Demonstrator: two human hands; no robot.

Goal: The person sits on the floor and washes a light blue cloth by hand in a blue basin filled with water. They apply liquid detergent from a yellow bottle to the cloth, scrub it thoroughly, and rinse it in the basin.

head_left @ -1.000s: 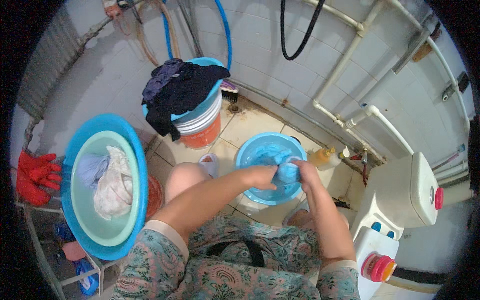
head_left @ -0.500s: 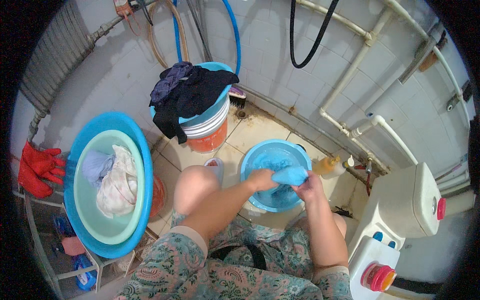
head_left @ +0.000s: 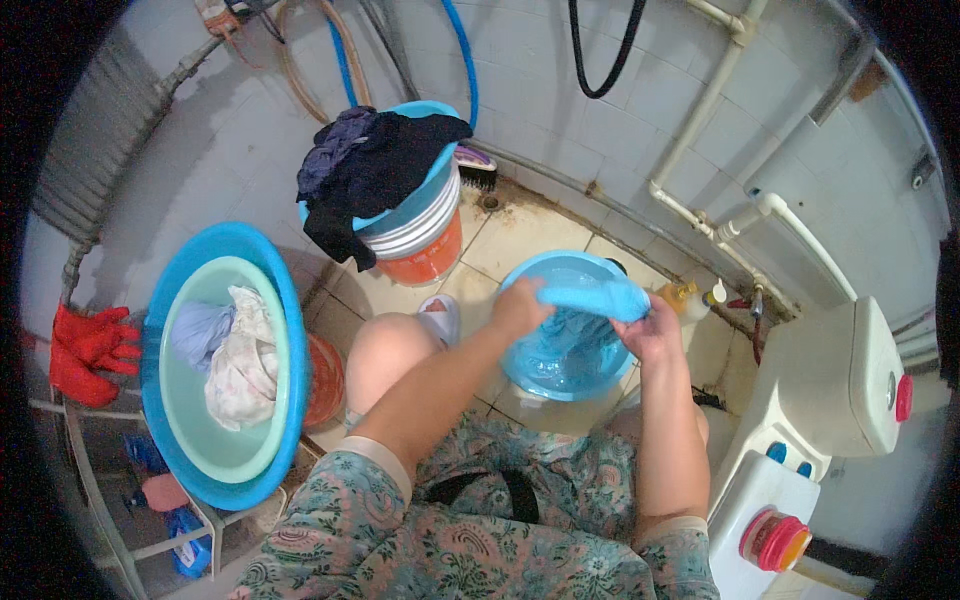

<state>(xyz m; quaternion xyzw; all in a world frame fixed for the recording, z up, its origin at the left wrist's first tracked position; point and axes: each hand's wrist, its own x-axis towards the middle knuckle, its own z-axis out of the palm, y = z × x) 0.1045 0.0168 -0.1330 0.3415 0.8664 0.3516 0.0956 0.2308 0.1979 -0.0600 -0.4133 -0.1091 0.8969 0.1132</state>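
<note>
A light blue wet cloth (head_left: 592, 297), long and narrow like a sock, is stretched between my two hands. My left hand (head_left: 516, 308) is closed on its left end, and my right hand (head_left: 655, 328) grips its right end. Under it stands a round blue basin (head_left: 545, 387) on the tiled floor. Water fills the basin, and what looks like more blue fabric (head_left: 580, 338) lies in it, partly hidden by my hands and the cloth.
Beyond my left knee, dark clothes (head_left: 400, 165) hang over a blue basin stacked on buckets (head_left: 425, 262). Nested basins (head_left: 222, 500) with light laundry (head_left: 243, 375) stand at left, by a red glove (head_left: 90, 350). Pump bottles (head_left: 690, 300) and a toilet tank (head_left: 830, 385) stand right.
The cloth, bunched between my hands before, is now drawn out longer and flatter, and my hands are farther apart. The whole view has shifted slightly.
</note>
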